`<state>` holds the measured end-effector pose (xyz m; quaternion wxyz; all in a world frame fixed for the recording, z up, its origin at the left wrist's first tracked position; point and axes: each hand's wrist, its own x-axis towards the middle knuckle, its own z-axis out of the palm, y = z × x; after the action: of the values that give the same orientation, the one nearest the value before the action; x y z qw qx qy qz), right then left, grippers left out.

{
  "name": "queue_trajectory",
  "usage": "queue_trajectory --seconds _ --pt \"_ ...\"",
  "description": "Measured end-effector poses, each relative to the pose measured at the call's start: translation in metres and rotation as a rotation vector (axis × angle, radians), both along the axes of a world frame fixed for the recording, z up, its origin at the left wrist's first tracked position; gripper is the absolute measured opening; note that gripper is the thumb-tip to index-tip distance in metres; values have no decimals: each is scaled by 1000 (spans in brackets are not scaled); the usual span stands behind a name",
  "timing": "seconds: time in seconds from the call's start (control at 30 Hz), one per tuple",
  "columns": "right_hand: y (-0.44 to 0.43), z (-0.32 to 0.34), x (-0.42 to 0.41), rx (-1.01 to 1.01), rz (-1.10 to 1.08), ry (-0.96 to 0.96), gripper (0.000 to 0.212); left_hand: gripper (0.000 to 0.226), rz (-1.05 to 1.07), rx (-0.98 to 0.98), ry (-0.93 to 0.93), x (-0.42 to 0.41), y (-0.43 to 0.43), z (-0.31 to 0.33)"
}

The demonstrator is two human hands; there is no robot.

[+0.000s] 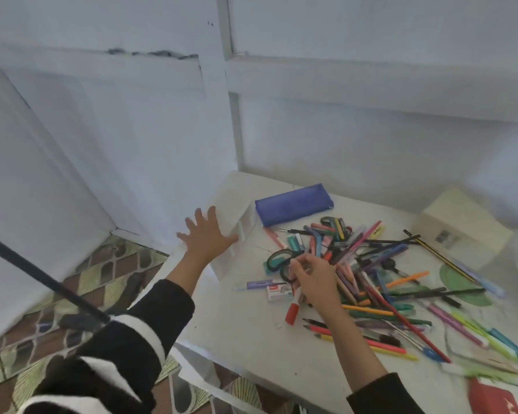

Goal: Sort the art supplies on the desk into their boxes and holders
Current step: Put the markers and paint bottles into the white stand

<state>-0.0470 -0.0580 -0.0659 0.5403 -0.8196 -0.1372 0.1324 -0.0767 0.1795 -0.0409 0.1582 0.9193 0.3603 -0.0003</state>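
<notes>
Head view: right hand (314, 282) hides part of the pens (368, 255).

Nothing reads clearly. The small white box (278, 292) just left of the right hand (314, 282) bears a blurred red label; the red carton (497, 397) far to its right shows white letters, perhaps "LS".

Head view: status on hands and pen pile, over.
Left hand open, spread at white organizer. Right hand curled into pile beside scissors, grip unclear. Pile unsorted on desk. No obstruction seen.
</notes>
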Motion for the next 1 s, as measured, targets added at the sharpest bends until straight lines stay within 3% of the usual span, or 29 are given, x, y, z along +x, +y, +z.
queue_trajectory --seconds 0.1,0.23,0.33,0.43,0.53,0.7,1.0 --pt "4 -2 6 -30 -68 30 14 96 64 -87 41 14 4 -4" --pt "5 -4 12 -30 -103 50 15 85 110 -85 -84 17 9 -5" --pt "11 -5 17 -37 -85 31 14 76 141 -196 -358 13 24 -3" --pt "20 -5 21 -40 -48 0 12 70 95 -488 -728 8 35 1" --pt "30 -2 23 -36 17 1 14 73 58 -667 -892 -2 34 -4" --pt "33 3 26 -53 60 -12 14 86 -14 -732 -961 -12 29 -23" --pt "36 -3 27 -69 103 -2 14 91 -105 -719 -809 -11 31 -33"
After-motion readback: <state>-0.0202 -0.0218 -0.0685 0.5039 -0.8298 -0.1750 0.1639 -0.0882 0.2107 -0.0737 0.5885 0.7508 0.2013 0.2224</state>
